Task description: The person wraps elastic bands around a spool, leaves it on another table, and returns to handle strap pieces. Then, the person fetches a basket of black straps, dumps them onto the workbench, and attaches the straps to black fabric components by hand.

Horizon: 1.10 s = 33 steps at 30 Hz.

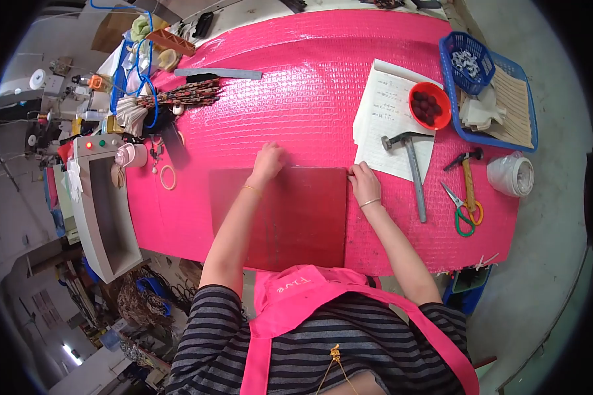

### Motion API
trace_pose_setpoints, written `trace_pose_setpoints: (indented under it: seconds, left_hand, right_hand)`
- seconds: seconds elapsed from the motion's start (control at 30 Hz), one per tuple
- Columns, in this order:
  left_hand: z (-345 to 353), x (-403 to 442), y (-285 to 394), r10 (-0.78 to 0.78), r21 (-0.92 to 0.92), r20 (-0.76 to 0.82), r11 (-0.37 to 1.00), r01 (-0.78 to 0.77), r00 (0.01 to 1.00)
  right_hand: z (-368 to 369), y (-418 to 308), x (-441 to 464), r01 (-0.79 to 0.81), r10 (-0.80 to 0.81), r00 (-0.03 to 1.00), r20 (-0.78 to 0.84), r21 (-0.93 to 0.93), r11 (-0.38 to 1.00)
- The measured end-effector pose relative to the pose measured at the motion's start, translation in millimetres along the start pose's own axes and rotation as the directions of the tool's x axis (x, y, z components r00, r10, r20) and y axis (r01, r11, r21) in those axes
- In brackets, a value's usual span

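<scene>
Right hand [364,185] — grip I cannot tell — beside red board [296,220], apron [288,301] lettered "Five".

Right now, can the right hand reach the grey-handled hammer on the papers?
Probably: the right hand is at the corner of the red board, the hammer lies just to its right, and only flat papers and tabletop show between.

Your left hand [269,162] is at the far edge of the red board [300,214], your right hand [364,184] at its far right corner. Right of those fingers lies a hammer [416,174].
</scene>
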State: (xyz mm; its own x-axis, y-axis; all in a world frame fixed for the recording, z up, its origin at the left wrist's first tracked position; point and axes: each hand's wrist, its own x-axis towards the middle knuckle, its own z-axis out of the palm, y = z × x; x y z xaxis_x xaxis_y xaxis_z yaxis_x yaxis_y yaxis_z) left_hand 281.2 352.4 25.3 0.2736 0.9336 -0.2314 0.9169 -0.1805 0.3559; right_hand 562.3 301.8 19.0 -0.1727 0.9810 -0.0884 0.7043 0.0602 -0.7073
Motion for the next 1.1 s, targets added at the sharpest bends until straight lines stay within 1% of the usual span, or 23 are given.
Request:
trace_pose_setpoints:
  seconds: [0.03, 0.13, 0.23, 0.33, 0.43, 0.53, 0.63, 0.67, 0.7, 0.73, 0.77, 0.83, 0.87, 0.93, 1.0, 1.07, 1.1]
  left_hand:
    - [-4, 2, -1, 0.006, -0.005, 0.064, 1.0, -0.006, 0.998]
    - [-14, 3, -1, 0.132, -0.115, 0.073, 0.986, -0.123, 0.989]
    - [-15, 2, -4, 0.226, -0.131, 0.059, 0.967, -0.217, 0.972]
    - [-8, -1, -9, 0.171, -0.15, -0.073, 0.972, -0.181, 0.982]
    - [-5, -5, -7, 0.097, -0.224, -0.164, 0.965, -0.133, 0.982]
    - [-11, -11, -2, 0.158, -0.214, -0.103, 0.961, -0.177, 0.982]
    - [-8, -9, 0, 0.031, -0.159, -0.133, 0.986, -0.052, 0.991]
    - [-6, -9, -3, 0.034, -0.18, -0.139, 0.982, -0.059, 0.99]
    - [-5, -8, -4, 0.037, -0.2, -0.146, 0.978, -0.066, 0.989]
    - [-3, -7, -6, 0.04, -0.22, -0.153, 0.973, -0.074, 0.987]
    - [-2, -6, -8, 0.04, -0.221, -0.188, 0.972, -0.082, 0.981]
    - [-8, -9, 1, 0.04, -0.225, -0.255, 0.969, -0.1, 0.966]
    - [-12, -13, 10, -0.035, -0.385, -0.223, 0.921, -0.055, 0.974]
    - [-50, -31, 55, -0.161, -0.661, -0.117, 0.749, 0.045, 0.98]
    - [-83, -54, 97, -0.153, -0.715, -0.133, 0.699, 0.012, 0.979]
    - [-100, -71, 119, -0.173, -0.796, -0.04, 0.6, 0.073, 0.984]
    - [-108, -77, 128, -0.179, -0.819, -0.023, 0.568, 0.084, 0.984]
  right_hand:
    - [2, 1, -1, 0.005, -0.005, 1.0, -0.021, 0.011, 1.0]
    - [4, 7, -4, -0.019, 0.022, 0.998, -0.055, 0.061, 0.998]
    - [1, 13, -6, -0.095, 0.103, 0.993, -0.049, 0.141, 0.985]
    - [-2, 12, -6, -0.118, 0.121, 0.992, -0.025, 0.074, 0.99]
    - [-5, 2, -5, -0.081, 0.082, 0.996, -0.04, 0.011, 0.997]
    - [-5, -1, -7, -0.042, 0.041, 0.998, -0.05, -0.026, 0.999]
    - [0, 5, -9, 0.025, -0.031, 0.994, -0.108, -0.055, 0.998]
    - [0, 7, -10, -0.089, 0.097, 0.993, -0.07, 0.106, 0.99]
    - [-3, 7, -10, -0.204, 0.214, 0.977, -0.011, 0.259, 0.944]
    - [-4, 6, -9, -0.317, 0.318, 0.946, 0.065, 0.398, 0.861]
    - [-1, 7, -9, -0.298, 0.342, 0.938, 0.051, 0.622, 0.724]
    - [-16, -15, -6, -0.301, 0.356, 0.927, 0.12, 0.805, 0.511]
    - [-27, -31, -4, -0.298, 0.357, 0.921, 0.156, 0.873, 0.387]
    - [-48, -64, 2, -0.257, 0.303, 0.941, 0.148, 0.898, 0.358]
    - [-66, -91, 2, -0.233, 0.244, 0.958, 0.154, 0.91, 0.342]
    - [-77, -109, 4, -0.218, 0.165, 0.972, 0.17, 0.912, 0.348]
    - [-80, -114, 4, -0.217, 0.138, 0.974, 0.178, 0.906, 0.365]
